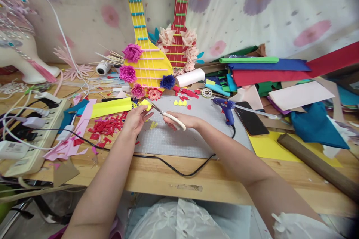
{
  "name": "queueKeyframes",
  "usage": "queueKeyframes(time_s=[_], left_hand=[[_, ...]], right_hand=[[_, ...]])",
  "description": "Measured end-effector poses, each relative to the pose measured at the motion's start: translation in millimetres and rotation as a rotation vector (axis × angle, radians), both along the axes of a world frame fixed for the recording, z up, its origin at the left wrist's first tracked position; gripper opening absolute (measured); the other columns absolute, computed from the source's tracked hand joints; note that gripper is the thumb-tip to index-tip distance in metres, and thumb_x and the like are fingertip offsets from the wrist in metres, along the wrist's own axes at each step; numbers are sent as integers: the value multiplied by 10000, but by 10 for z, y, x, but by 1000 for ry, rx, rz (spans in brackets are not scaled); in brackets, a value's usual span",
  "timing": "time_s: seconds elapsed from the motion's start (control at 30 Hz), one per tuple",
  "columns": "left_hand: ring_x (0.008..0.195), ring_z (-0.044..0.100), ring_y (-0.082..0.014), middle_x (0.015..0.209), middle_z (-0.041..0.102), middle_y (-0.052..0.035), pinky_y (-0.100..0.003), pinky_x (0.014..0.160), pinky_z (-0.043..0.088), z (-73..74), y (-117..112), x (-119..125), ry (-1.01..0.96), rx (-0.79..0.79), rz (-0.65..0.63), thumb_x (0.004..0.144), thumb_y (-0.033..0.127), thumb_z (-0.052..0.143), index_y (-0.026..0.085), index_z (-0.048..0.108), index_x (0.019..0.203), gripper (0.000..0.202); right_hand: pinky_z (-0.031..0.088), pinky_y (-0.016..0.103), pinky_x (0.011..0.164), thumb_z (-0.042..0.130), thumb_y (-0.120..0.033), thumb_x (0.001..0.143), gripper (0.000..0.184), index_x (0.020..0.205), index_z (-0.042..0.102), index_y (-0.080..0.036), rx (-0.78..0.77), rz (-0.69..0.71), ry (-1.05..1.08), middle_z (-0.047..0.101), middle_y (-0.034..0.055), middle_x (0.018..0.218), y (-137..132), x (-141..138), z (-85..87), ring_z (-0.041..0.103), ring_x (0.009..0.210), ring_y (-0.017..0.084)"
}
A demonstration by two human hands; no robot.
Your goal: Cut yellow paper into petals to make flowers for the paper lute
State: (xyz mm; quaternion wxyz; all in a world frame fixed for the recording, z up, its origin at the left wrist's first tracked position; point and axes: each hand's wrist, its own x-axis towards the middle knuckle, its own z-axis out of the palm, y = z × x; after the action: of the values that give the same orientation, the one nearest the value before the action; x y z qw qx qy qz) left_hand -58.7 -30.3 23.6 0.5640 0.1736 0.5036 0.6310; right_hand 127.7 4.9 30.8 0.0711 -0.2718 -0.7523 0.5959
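My left hand (136, 118) pinches a small piece of yellow paper (146, 104) over the left part of the grey cutting mat (174, 143). White-handled scissors (176, 120) are gripped in my right hand (186, 119), their blades pointing up and left to the yellow piece. Whether the blades touch the paper is hard to make out. Several small yellow petal-shaped pieces (180, 103) lie on the mat beyond the scissors, with a red one (189, 107) beside them. Thin yellow scraps (153, 124) rest below my hands.
A purple glue gun (226, 110) stands on the mat, its black cord (179, 173) looping along the table's front. Right of it lie a phone (251, 118) and stacked coloured paper. Red scraps (108, 129) and a power strip (42, 138) are left. A yellow paper lute (151, 59) leans behind.
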Motion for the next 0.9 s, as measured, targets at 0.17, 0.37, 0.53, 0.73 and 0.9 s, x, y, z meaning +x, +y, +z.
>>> queueKeyframes(time_s=[0.17, 0.37, 0.53, 0.73, 0.9], left_hand=[[696, 618, -101, 705, 650, -8, -254, 712, 535, 21, 11, 29, 2, 1, 13, 637, 92, 612, 131, 602, 677, 57], [679, 621, -104, 700, 654, -18, -245, 674, 533, -10, -13, 49, 8, -17, 21, 630, 88, 628, 114, 622, 695, 70], [637, 612, -113, 702, 657, -30, -254, 618, 546, -10, -71, -17, 44, -64, -59, 597, 67, 657, 97, 639, 688, 98], [626, 622, -128, 696, 674, -63, -246, 576, 552, 13, -123, -145, 88, -117, -90, 594, 50, 672, 93, 651, 680, 99], [630, 629, -135, 686, 674, -60, -252, 577, 558, -1, -123, -210, 93, -124, -62, 588, 53, 675, 95, 650, 666, 92]], right_hand=[[422, 243, 524, 483, -598, 790, 418, 735, 386, -196, 17, -18, -10, 454, -48, 603, -28, -28, 0, 470, 535, 88], [373, 220, 419, 497, -590, 781, 416, 748, 376, -194, -43, -368, 82, 499, -41, 564, 3, -201, -151, 469, 448, 80], [416, 194, 449, 731, -392, 630, 428, 763, 378, -191, -101, -565, 223, 521, -51, 606, 71, -457, -75, 513, 488, 68], [425, 201, 490, 715, -275, 621, 381, 809, 393, -198, -46, -590, 252, 508, -69, 641, 159, -633, -161, 499, 500, 57], [375, 217, 523, 706, -350, 615, 372, 791, 417, -196, 135, -594, -40, 508, -49, 676, 246, -588, -268, 484, 583, 87]])
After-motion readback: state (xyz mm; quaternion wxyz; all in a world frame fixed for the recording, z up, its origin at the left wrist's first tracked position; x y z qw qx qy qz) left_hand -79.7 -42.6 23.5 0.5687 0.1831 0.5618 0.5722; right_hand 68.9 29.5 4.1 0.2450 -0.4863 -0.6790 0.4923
